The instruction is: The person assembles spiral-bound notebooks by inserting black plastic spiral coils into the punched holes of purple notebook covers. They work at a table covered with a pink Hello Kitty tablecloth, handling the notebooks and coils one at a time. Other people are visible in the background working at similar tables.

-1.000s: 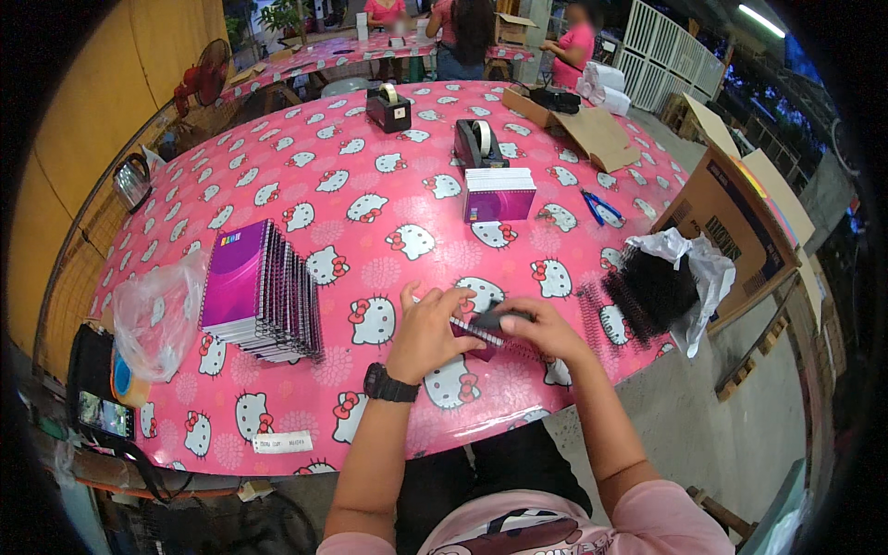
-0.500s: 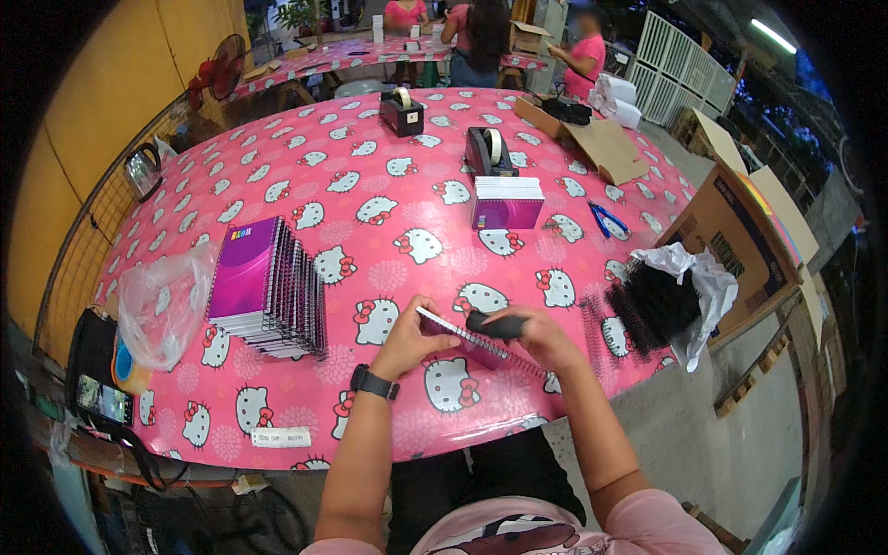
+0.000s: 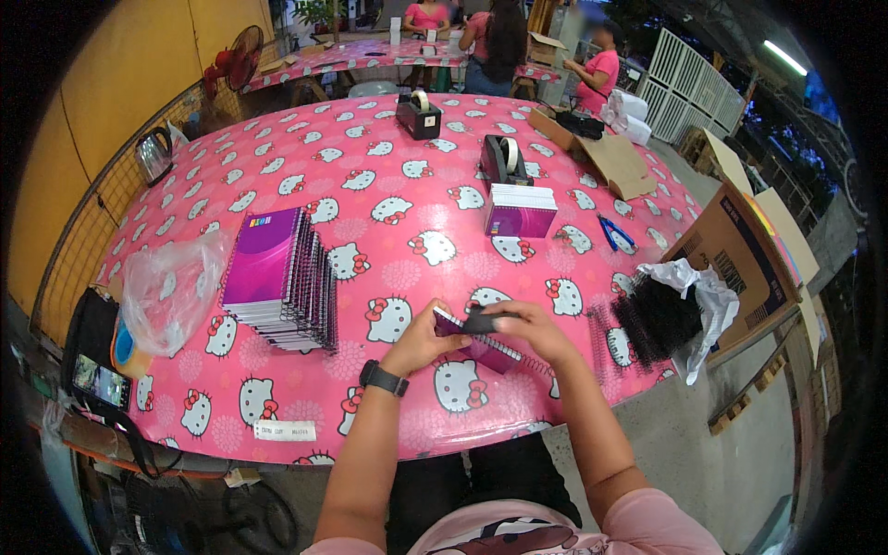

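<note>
Head view: left hand (image 3: 418,344) fingers pinched on the upper-left end of a small purple notebook (image 3: 495,356), no slack, likely to steady it and keep the page edge lined up. Right hand (image 3: 541,331) fingers curled shut round a black handheld tool (image 3: 488,321), exact kind unclear, against the notebook's punched edge. Notebook sits tilted just above or on the counter (image 3: 398,250), contact unclear. Loose spiral coil (image 3: 536,366) trails off its right end, under the right hand.

Further out: bound purple notebooks stacked (image 3: 262,257) to the left, coil edges facing right, probably so the spines nest. Black coil pile (image 3: 659,319) on white wrapping paper (image 3: 700,289) at right, presumably for easy right-hand reach; blue pliers (image 3: 615,233) near it. Ahead, a short stack of purple-covered pads (image 3: 518,220) in front of a black tape dispenser (image 3: 505,159).

Writing: multicoloured lettering on the top notebook cover; dark printed characters on a white strip (image 3: 285,431) near the front edge; dark print on the cardboard box (image 3: 731,259) at right.
</note>
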`<action>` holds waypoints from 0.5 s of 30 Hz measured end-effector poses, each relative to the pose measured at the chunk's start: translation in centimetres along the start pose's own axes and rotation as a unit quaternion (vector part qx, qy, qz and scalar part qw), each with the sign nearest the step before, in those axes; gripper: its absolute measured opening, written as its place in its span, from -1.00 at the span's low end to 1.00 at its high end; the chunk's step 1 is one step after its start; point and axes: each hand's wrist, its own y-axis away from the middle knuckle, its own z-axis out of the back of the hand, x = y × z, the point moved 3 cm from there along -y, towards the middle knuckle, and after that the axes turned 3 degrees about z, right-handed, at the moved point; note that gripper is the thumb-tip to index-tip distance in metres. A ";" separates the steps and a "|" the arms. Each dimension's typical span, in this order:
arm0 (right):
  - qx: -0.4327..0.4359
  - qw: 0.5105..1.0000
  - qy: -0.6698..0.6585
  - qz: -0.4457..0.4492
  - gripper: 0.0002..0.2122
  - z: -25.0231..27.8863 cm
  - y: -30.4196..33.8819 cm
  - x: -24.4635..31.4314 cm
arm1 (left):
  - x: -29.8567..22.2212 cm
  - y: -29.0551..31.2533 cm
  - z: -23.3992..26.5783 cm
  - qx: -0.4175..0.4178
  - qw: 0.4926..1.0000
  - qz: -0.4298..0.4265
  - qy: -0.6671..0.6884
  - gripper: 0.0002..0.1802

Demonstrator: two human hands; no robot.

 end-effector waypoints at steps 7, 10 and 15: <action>0.010 0.999 -0.030 0.012 -0.56 -0.6 -0.5 0.5 | 0.4 -0.3 0.4 -0.003 0.999 -0.028 -0.035 -0.60; 0.006 0.997 -0.074 -0.003 -0.60 -0.1 -0.8 -0.1 | 0.6 -0.3 0.1 -0.007 0.999 -0.031 -0.039 -0.60; -0.068 0.987 0.130 0.060 -0.55 0.1 -1.3 -0.9 | 0.3 0.0 -0.2 -0.006 0.999 0.016 0.039 -0.62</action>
